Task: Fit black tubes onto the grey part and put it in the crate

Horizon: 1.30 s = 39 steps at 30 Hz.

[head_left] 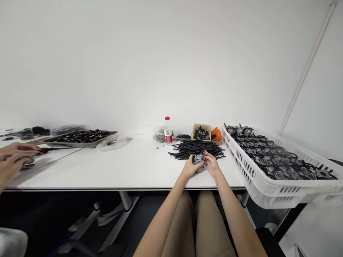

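A small grey metal part [198, 160] is held between both hands just above the white table, in front of a pile of black tubes [195, 147]. My left hand [189, 167] is closed round the part's left side, thumb at its front. On the other side, my right hand [211, 162] has its fingers pinched at the part's upper right, by a small black piece. Whether that black piece is attached to the metal part is hard to tell.
A white crate [268, 184] of similar metal parts stands right. Behind the tubes are a beige bin [201, 139], an orange basket [217, 134] and a bottle [168, 134]. Left are a metal tray [93, 144], a plastic bag [115, 141] and another person's hands [12, 160].
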Motion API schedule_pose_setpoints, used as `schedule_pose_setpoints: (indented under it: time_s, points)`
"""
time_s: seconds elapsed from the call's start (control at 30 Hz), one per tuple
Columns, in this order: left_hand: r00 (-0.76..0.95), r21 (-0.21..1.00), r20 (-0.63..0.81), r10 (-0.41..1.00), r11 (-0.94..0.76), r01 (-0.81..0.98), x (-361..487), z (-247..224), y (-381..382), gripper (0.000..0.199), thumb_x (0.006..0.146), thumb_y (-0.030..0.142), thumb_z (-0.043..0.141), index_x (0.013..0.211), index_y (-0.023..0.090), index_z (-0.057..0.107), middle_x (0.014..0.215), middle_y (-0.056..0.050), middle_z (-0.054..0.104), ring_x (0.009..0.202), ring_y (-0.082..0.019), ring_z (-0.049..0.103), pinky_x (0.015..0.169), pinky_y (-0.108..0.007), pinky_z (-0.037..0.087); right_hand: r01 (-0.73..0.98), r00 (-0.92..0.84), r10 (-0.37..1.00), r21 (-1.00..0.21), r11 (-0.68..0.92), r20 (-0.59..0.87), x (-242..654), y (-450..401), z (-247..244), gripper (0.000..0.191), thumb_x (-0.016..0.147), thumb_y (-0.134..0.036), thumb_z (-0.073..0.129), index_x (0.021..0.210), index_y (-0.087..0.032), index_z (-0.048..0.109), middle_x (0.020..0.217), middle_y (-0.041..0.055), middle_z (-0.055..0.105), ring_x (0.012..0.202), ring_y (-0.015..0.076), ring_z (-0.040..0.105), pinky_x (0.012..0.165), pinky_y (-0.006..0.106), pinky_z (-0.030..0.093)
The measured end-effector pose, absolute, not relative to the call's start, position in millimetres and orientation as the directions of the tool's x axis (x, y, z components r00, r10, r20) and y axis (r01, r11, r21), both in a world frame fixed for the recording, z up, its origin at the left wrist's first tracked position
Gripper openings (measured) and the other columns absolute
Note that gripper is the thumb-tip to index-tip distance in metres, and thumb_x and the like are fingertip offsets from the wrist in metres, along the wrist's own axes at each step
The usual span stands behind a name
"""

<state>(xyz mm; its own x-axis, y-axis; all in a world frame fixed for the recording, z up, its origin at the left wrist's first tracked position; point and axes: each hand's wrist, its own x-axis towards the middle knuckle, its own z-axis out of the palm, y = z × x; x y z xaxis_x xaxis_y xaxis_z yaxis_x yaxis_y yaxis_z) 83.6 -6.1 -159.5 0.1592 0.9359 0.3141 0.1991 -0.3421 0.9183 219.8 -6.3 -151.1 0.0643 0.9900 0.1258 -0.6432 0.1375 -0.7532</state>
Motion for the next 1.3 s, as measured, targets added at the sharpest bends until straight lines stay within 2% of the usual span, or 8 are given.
schedule_pose_setpoints:
  time_s: [0.67,1.3]
  points:
    - [0.162,0.915,0.315,0.935,-0.345,0.211,83.1,-162.7,-3.9,0.054,0.064,0.053,0.070,0.100,0.019,0.049,0.087,-0.005,0.065,0.081,-0.023,0.062,0.078,-0.036,0.048,-0.651,0.077,0.989,-0.745,0.144,0.123,220.1,-3.8,-152.5,0.023,0.062,-0.011,0.066,0.082,-0.018,0.073,0.091,0.0035,0.066,0.069,0.0142,0.055,0.060,0.020,0.043]
    - [0.154,0.913,0.315,0.936,-0.344,0.222,83.4,-162.4,-2.3,0.049,0.066,0.049,0.071,0.098,0.019,0.050,0.088,-0.004,0.065,0.083,-0.023,0.062,0.080,-0.036,0.049,-0.637,0.109,0.984,-0.750,0.177,0.140,220.7,-2.3,-153.3,0.022,0.059,-0.012,0.066,0.079,-0.018,0.071,0.087,0.0024,0.065,0.060,0.0119,0.050,0.053,0.019,0.039]
